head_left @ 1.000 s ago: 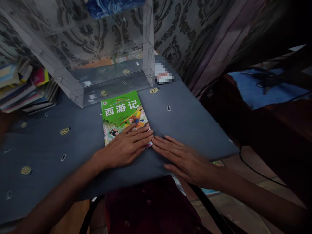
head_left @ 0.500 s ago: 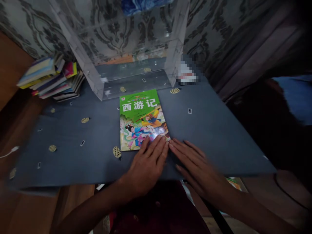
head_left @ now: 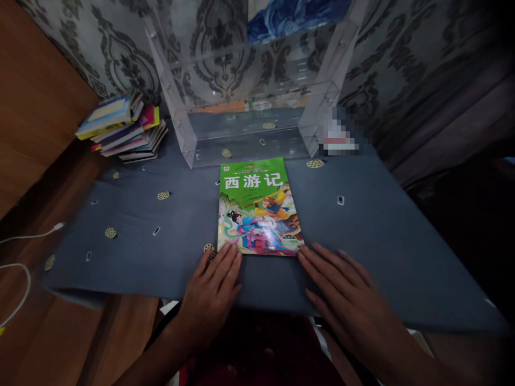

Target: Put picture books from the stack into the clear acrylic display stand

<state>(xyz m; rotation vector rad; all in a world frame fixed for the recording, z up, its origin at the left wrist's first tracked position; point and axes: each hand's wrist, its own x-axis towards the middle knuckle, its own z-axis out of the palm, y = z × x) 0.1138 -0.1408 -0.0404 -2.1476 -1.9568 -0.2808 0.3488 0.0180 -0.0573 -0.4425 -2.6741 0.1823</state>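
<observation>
A closed picture book (head_left: pixel 257 206) with a green cover, white Chinese characters and cartoon figures lies flat on the table. My left hand (head_left: pixel 211 289) rests at its lower left corner, fingers stretched out and fingertips touching the edge. At the lower right corner, my right hand (head_left: pixel 341 289) lies with its fingers extended and its fingertips against the book. Neither hand grips the book. Just behind it stands a clear acrylic rack (head_left: pixel 249 155) with see-through shelves.
Several books (head_left: pixel 120 128) are stacked unevenly at the back left of the table (head_left: pixel 132 268), which has a grey patterned cloth. A blurred-out white item (head_left: pixel 338 139) sits right of the rack. White cables (head_left: pixel 28 284) hang at the left.
My left hand has slid left from the book's lower middle to its lower left corner. My right hand remains at the lower right corner. The camera view has shifted left.
</observation>
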